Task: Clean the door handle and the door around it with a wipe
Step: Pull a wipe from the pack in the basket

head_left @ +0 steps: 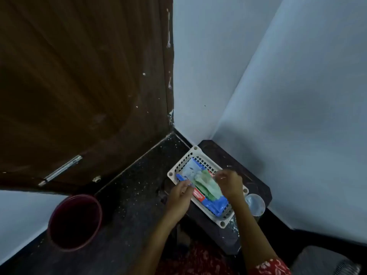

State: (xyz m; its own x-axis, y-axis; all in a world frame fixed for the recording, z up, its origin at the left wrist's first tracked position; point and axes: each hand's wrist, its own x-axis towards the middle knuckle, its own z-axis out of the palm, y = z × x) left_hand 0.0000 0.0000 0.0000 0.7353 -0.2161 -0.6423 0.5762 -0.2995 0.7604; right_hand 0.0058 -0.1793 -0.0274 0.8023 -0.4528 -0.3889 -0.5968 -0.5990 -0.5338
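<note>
Red patterned sleeve (270, 267) is showing at the bottom edge, on the right arm that is reaching forward and down. At its end the right hand (230, 184) is hovering over the wipe pack (206, 188), fingers curled and pinching at something small near the pack's far edge; what exactly is between the fingertips is too blurred to tell. Opposite it, the left hand (179, 197) is gripping the pack's near left side, thumb and fingers curling round the blue wrapper. That pack, blue with a green flap and a red label, is lying inside a white perforated basket (195, 150), which is sitting on a dark stool (256, 175) in the corner of pale blue walls (278, 86). A small round clear lid or cup (256, 203) is resting just beside the basket's right corner. Farther left, a dark red bucket (74, 222) is standing on the speckled floor (137, 185), and beyond it the brown door (79, 76) is carrying its metal handle (62, 170) well apart from both hands.
</note>
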